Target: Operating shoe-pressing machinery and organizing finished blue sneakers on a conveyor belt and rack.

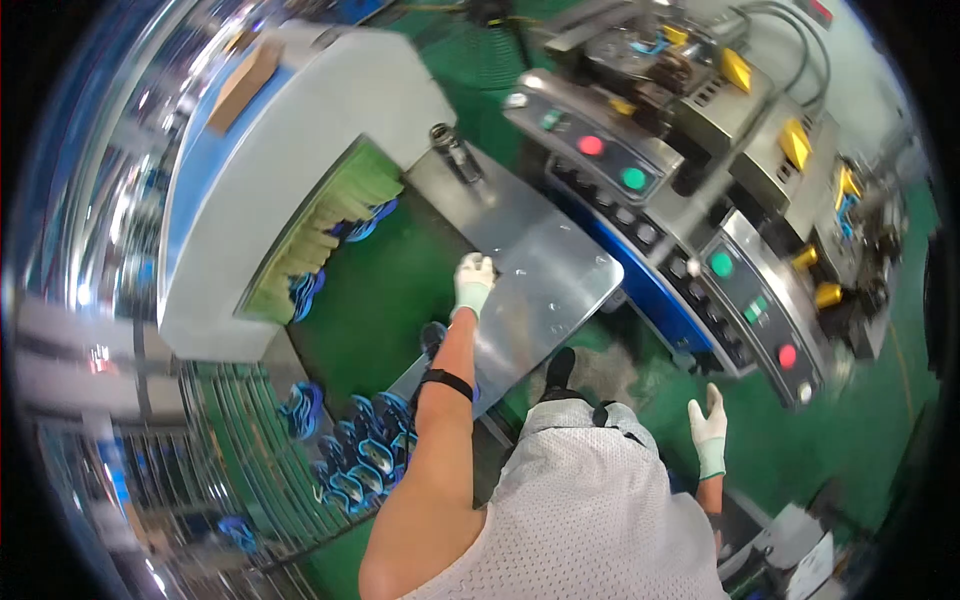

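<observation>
Left hand (474, 282), fingers curled, at edge of metal surface (545, 262); grip: can't tell. Surface's rounded corner points right of it. Black cylinder (457, 155) ahead, long axis slanting back-right. Right hand (709, 432) empty, half open; control panel (738, 287) ahead.

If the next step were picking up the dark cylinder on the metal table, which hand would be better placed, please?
Probably the left hand: it is at the edge of the metal table, nearer the dark cylinder. The right hand is out to the person's right, away from the table.
</observation>
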Available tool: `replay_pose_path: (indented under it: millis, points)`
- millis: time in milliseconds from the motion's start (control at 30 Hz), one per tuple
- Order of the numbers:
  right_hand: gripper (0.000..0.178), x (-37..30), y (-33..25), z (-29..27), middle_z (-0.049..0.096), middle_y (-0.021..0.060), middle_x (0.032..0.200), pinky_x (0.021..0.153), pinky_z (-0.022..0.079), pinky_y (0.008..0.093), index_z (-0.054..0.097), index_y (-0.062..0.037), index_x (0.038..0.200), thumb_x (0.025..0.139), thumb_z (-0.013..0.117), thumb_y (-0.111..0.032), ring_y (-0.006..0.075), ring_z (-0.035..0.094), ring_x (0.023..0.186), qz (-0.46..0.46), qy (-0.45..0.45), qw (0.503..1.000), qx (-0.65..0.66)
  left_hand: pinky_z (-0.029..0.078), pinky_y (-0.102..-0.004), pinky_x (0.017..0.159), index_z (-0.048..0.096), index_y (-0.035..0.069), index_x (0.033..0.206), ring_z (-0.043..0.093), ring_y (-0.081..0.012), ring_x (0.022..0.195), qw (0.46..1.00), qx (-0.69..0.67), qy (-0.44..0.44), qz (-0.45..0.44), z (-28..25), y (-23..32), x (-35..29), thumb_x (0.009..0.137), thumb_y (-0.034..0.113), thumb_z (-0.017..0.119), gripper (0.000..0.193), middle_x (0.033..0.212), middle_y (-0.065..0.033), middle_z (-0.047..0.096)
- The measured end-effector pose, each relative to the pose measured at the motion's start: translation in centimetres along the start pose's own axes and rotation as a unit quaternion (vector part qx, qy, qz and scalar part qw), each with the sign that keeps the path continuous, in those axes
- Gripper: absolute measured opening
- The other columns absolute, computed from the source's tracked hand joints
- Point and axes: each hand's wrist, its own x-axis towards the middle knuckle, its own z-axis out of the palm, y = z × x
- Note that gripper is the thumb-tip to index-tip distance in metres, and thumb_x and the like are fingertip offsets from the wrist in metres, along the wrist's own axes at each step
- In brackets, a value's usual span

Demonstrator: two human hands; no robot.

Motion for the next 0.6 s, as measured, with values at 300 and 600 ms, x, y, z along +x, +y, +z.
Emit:
replay_pose_path:
  millis: [300,600]
  points:
    - [0.064,8.6,-4.1,13.5,0.055,0.0266,0.137,0.110,0.040,0.0379,0.046,0.0068,0.138,0.086,0.070,-0.020,0.0337,0.052,0.132,0.011,-0.181,0.967,-0.178,0.045,-0.0425,0.104,0.062,0.007,0.125,0.055,-0.0350,0.121,0.946,0.271,0.101,-0.148,-22.9,-15.7,4.7,0.080,0.022,0.071,0.048,0.131,-0.0165,0.059]
    - [0.061,7.0,-10.9,14.0,0.064,0.0242,0.125,0.102,0.048,0.0373,0.055,0.0076,0.128,0.082,0.073,-0.028,0.0313,0.062,0.118,0.185,-0.180,0.935,-0.241,0.037,-0.0480,0.109,0.049,0.005,0.134,0.043,-0.0424,0.128,0.931,0.329,0.128,0.098,-28.4,-11.4,29.6,0.068,0.015,0.081,0.075,0.136,-0.0200,0.052]
